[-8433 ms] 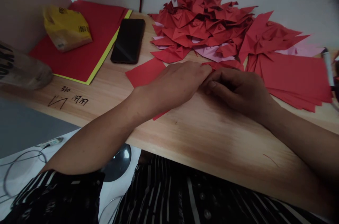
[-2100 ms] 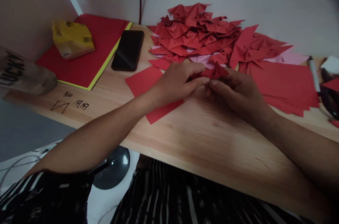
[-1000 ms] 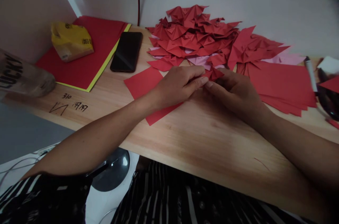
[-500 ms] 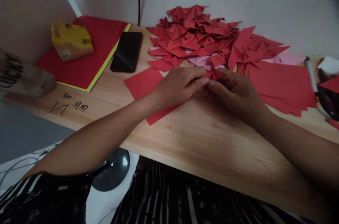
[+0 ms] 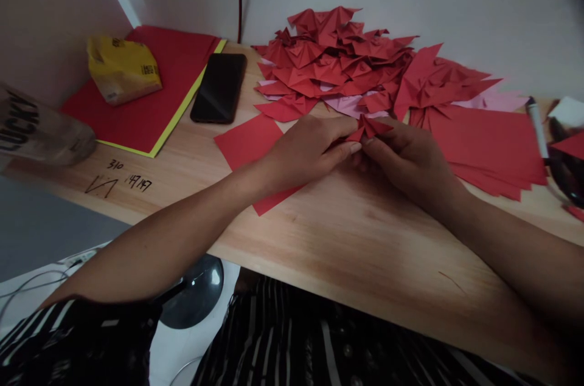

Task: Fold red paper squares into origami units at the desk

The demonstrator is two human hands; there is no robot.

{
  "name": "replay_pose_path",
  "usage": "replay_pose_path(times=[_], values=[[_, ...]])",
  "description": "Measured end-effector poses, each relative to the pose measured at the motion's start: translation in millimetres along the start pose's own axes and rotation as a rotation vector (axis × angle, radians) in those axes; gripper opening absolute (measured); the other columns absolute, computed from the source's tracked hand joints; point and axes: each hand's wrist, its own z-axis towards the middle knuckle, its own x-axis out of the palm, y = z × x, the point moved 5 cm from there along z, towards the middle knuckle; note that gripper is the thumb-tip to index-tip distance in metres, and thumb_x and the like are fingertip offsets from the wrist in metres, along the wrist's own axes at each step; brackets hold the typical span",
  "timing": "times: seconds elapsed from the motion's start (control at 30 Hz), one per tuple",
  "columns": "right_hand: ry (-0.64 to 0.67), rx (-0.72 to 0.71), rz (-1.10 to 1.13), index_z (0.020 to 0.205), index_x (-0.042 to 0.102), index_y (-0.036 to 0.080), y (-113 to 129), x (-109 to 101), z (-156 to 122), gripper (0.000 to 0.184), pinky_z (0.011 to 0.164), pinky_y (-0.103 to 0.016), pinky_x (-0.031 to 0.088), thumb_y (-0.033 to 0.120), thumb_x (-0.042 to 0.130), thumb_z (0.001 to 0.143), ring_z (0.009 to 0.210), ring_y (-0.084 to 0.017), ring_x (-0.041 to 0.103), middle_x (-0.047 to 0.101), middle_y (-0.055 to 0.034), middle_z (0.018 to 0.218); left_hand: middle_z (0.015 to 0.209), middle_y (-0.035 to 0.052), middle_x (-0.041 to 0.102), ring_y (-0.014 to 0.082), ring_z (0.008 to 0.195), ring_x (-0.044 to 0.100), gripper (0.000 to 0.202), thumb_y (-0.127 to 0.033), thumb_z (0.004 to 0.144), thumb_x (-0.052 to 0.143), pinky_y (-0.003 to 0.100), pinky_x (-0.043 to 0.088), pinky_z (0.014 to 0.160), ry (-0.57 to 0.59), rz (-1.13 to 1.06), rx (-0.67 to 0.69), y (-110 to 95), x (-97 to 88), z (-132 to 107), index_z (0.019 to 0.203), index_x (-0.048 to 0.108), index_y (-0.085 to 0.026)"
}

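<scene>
The left hand [image 5: 305,152] and right hand [image 5: 409,152] pinch a folded red paper [image 5: 370,127] between them, near the paper pile [image 5: 335,64]. A see-through container [image 5: 48,129] says LUCKY; black writing [image 5: 115,164] on the table [image 5: 365,234] says 310.

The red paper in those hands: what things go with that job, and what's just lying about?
Probably for the job:
folded red paper, held by left hand and right hand
loose red sheet
stacked red sheets
folded-paper pile

Probably just lying about:
black phone
yellow packet
</scene>
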Motion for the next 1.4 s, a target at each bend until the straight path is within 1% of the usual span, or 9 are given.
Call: replay_pose_path(times=[0.07, 0.2, 0.3, 0.4, 0.6, 0.93, 1.1, 1.23, 1.4], values=[[-0.008, 0.027, -0.007, 0.074, 0.061, 0.021, -1.0, -0.2, -0.7, 0.015, 0.050, -0.027, 0.043, 0.017, 0.055, 0.087, 0.053, -0.014, 0.059, 0.066, 0.0011, 0.061, 0.074, 0.0020, 0.059, 0.0156, 0.077, 0.055, 0.024, -0.025, 0.090, 0.052, 0.029, 0.040, 0.073, 0.002, 0.009, 0.002, -0.7, 0.0, -0.4, 0.069, 0.044, -0.019], [-0.005, 0.028, -0.010, 0.076, 0.060, 0.020, -0.6, 0.1, -0.9, 0.013, 0.051, -0.026, 0.044, 0.019, 0.055, 0.088, 0.054, -0.013, 0.060, 0.068, 0.0005, 0.063, 0.074, 0.0021, 0.059, 0.0156, 0.077, 0.055, 0.023, -0.023, 0.091, 0.051, 0.029, 0.040, 0.073, 0.000, 0.028, -0.003, -0.7, 0.3, -0.7, 0.069, 0.044, -0.019], [0.005, 0.030, -0.002, 0.076, 0.060, 0.021, -2.2, 0.3, -0.7, 0.014, 0.051, -0.026, 0.045, 0.017, 0.054, 0.089, 0.054, -0.013, 0.061, 0.068, 0.0006, 0.064, 0.074, 0.0024, 0.059, 0.0161, 0.078, 0.056, 0.024, -0.025, 0.091, 0.052, 0.029, 0.041, 0.074, 0.004, 0.020, 0.003, -0.4, 0.7, -0.4, 0.069, 0.046, -0.019], [0.003, 0.005, -0.032, 0.076, 0.061, 0.021, -3.0, -0.5, -0.8, 0.016, 0.052, -0.026, 0.045, 0.016, 0.054, 0.089, 0.055, -0.013, 0.061, 0.068, 0.0016, 0.064, 0.073, 0.0026, 0.060, 0.0164, 0.079, 0.057, 0.023, -0.025, 0.091, 0.052, 0.029, 0.041, 0.075, 0.005, 0.010, 0.006, 0.3, 0.7, -0.2, 0.070, 0.047, -0.019], [-0.003, -0.021, -0.090, 0.074, 0.061, 0.024, -3.5, -1.2, -1.2, 0.018, 0.049, -0.027, 0.043, 0.015, 0.054, 0.088, 0.053, -0.013, 0.060, 0.066, 0.0031, 0.062, 0.074, 0.0024, 0.060, 0.0153, 0.076, 0.055, 0.024, -0.024, 0.092, 0.052, 0.029, 0.040, 0.074, 0.004, 0.017, 0.003, 0.9, 0.9, -0.5, 0.069, 0.047, -0.018], [-0.017, -0.050, -0.075, 0.078, 0.061, 0.025, -4.6, 0.2, -2.0, 0.015, 0.055, -0.029, 0.049, 0.016, 0.054, 0.088, 0.058, -0.015, 0.064, 0.068, 0.0025, 0.067, 0.075, 0.0013, 0.060, 0.0138, 0.074, 0.054, 0.022, -0.023, 0.092, 0.052, 0.028, 0.039, 0.073, 0.011, 0.010, -0.003, 2.0, 1.8, -0.3, 0.071, 0.048, -0.017], [-0.005, -0.065, -0.105, 0.077, 0.059, 0.024, -2.3, 0.3, -2.5, 0.015, 0.056, -0.029, 0.048, 0.018, 0.053, 0.089, 0.058, -0.015, 0.063, 0.066, 0.0025, 0.066, 0.074, 0.0008, 0.059, 0.0137, 0.073, 0.052, 0.022, -0.024, 0.091, 0.053, 0.028, 0.039, 0.072, 0.013, 0.015, -0.011, 2.1, 1.6, -0.2, 0.070, 0.047, -0.018], [-0.002, -0.069, -0.127, 0.075, 0.058, 0.025, -3.0, 0.3, -2.5, 0.016, 0.056, -0.030, 0.048, 0.017, 0.053, 0.088, 0.059, -0.016, 0.063, 0.066, 0.0026, 0.066, 0.074, 0.0002, 0.058, 0.0133, 0.072, 0.052, 0.021, -0.023, 0.090, 0.053, 0.028, 0.038, 0.070, 0.045, 0.018, -0.040, 1.5, 1.9, -0.1, 0.071, 0.048, -0.018], [0.012, -0.046, -0.132, 0.076, 0.059, 0.025, -2.3, 1.0, -3.4, 0.016, 0.055, -0.031, 0.047, 0.018, 0.053, 0.088, 0.059, -0.017, 0.062, 0.066, 0.0017, 0.067, 0.075, 0.0005, 0.059, 0.0139, 0.072, 0.053, 0.016, -0.022, 0.090, 0.052, 0.028, 0.036, 0.068, 0.085, 0.051, -0.070, -0.8, 1.3, -1.2, 0.075, 0.053, -0.017]])
